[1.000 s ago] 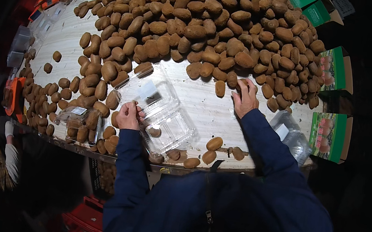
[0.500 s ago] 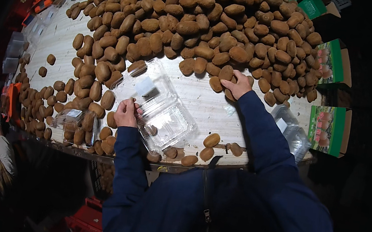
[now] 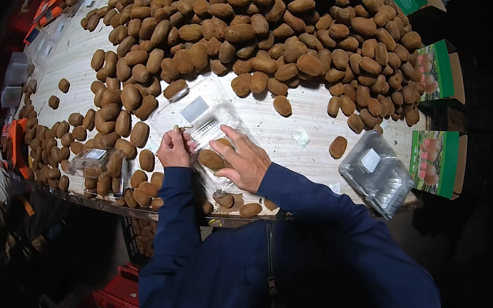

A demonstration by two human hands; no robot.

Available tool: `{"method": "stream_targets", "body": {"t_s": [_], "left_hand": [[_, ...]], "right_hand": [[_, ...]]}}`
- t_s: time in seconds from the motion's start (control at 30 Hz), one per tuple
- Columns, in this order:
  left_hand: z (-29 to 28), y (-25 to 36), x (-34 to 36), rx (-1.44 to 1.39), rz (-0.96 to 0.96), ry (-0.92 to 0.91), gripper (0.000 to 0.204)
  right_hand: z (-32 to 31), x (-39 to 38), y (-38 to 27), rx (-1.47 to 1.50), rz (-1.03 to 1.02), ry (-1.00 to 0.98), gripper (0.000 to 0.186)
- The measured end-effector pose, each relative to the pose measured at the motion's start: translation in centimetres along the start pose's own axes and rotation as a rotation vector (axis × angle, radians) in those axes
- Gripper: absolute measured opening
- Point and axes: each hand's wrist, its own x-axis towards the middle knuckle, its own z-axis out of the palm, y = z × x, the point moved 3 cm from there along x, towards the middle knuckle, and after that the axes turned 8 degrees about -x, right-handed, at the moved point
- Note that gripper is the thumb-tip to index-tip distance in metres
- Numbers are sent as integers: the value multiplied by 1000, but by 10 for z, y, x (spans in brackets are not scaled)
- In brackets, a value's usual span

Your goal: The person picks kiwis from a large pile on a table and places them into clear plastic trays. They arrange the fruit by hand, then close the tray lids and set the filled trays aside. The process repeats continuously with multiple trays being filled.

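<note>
**Kiwi Comes Down to the Clear Tray**

At the near edge of the pale wooden table, an open clear plastic clamshell tray lies flat, its hinged lid spread away from the person and a white label showing on it. The right hand, which half a second ago was stretched out to the edge of the big heap of kiwis, is now back over the tray, fingers curled around one brown fuzzy kiwi and setting it into the near half. That looks like one fruit picked and brought in for packing, with the tray otherwise seemingly unfilled. The left hand has stayed at the tray's left rim, fingertips pinching the plastic to steady it. Loose kiwis lie just beside both wrists. To the left sits a filled clamshell; to the right, well apart, a stack of empty clear trays and green cardboard boxes.
</note>
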Motion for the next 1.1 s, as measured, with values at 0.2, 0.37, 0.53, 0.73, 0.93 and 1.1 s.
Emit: {"method": "stream_targets", "body": {"t_s": [0.2, 0.37, 0.53, 0.73, 0.93, 1.1], "left_hand": [[-15, -16, 4, -75, -119, 8, 33], [-15, -12, 0, -20, -151, 34, 32], [-9, -7, -4, 4, -168, 50, 32], [-10, -8, -3, 13, -195, 48, 33], [-14, -9, 3, 5, -200, 32, 34], [-14, -5, 6, -21, -226, 17, 33]], "right_hand": [[-88, 25, 132, -574, 277, 404, 64], [-103, 53, 195, -661, 315, 246, 80], [-77, 58, 188, -792, 241, 127, 77], [-65, 36, 173, -702, 170, 181, 64], [-67, 27, 178, -661, 109, 48, 61], [-58, 33, 184, -722, 197, -7, 72]]}}
